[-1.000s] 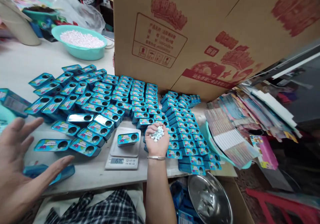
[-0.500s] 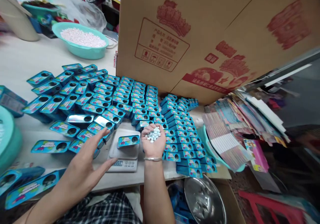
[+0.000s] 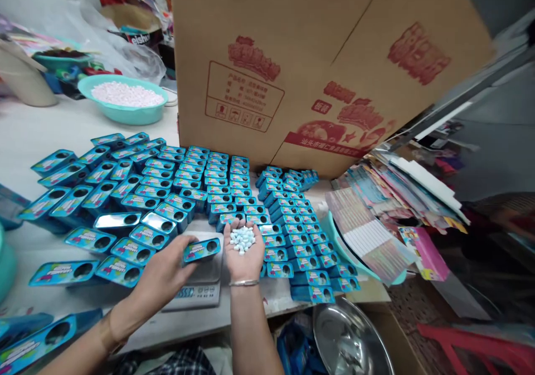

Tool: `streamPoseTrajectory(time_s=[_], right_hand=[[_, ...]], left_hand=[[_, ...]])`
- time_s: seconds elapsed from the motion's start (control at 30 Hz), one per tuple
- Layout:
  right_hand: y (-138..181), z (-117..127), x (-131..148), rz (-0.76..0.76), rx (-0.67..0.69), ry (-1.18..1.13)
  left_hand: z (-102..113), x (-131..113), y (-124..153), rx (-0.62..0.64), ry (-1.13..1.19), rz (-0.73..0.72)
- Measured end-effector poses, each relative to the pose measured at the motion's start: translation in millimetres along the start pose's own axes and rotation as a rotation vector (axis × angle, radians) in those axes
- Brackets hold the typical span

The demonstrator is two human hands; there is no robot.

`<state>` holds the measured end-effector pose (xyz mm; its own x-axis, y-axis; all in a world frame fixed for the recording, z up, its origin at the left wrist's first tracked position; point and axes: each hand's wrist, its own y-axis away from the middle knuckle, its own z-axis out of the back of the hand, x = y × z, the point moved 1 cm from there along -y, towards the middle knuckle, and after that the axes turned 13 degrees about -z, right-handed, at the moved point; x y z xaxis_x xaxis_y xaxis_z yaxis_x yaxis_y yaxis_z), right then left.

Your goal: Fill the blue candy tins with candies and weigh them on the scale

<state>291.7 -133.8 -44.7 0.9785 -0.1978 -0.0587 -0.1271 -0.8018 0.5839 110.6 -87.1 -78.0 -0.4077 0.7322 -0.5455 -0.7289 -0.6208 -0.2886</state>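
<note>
My left hand grips the left end of a blue candy tin, thumb and fingers closed around it. The tin, with a round opening at its right end, is over a small white digital scale; I cannot tell whether it touches the plate. Right beside it, my right hand is palm up and cupped, holding a small heap of pale blue candy pieces. A metal bangle circles that wrist. Many similar tins stand around the scale, most with a round opening on top.
A large cardboard box rises behind the tins. A turquoise basin of pale pink candies sits at the back left. Stacked printed sheets and another basin are on the right. Below the table edge lies a steel bowl.
My left hand, open and apart from the tin before, has moved right and closed on it. My right hand still holds the candies. The camera view has shifted slightly.
</note>
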Motion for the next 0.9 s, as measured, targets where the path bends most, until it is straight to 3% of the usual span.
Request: streamPoseTrajectory(time_s=[0.13, 0.3, 0.4, 0.47, 0.57, 0.67, 0.73, 0.8, 0.9], right_hand=[[1, 4, -3, -0.003, -0.005, -0.01], [-1, 6, -3, -0.031, 0.011, 0.01], [3, 10, 4, -0.036, 0.017, 0.027], [6, 13, 9, -0.017, 0.003, 0.04], [4, 11, 13, 0.017, -0.062, 0.075], [2, 5, 9, -0.004, -0.122, 0.066], [2, 0, 3, -0.015, -0.135, 0.062], [5, -4, -3, -0.01, -0.145, 0.053], [9, -7, -9, 0.027, -0.158, 0.039]], left_hand=[[26, -10, -11, -0.138, 0.08, -0.05], [53, -18, -27, -0.171, 0.111, -0.111], [81, -13, -25, -0.25, 0.121, -0.005], [115, -2, -24, -0.341, 0.076, 0.13], [186, 33, -25, -0.464, -0.078, 0.337], [263, 91, -31, -0.505, -0.374, 0.462], [301, 134, -36, -0.509, -0.455, 0.55], [323, 172, -42, -0.482, -0.486, 0.593], [323, 211, -46, -0.397, -0.478, 0.587]])
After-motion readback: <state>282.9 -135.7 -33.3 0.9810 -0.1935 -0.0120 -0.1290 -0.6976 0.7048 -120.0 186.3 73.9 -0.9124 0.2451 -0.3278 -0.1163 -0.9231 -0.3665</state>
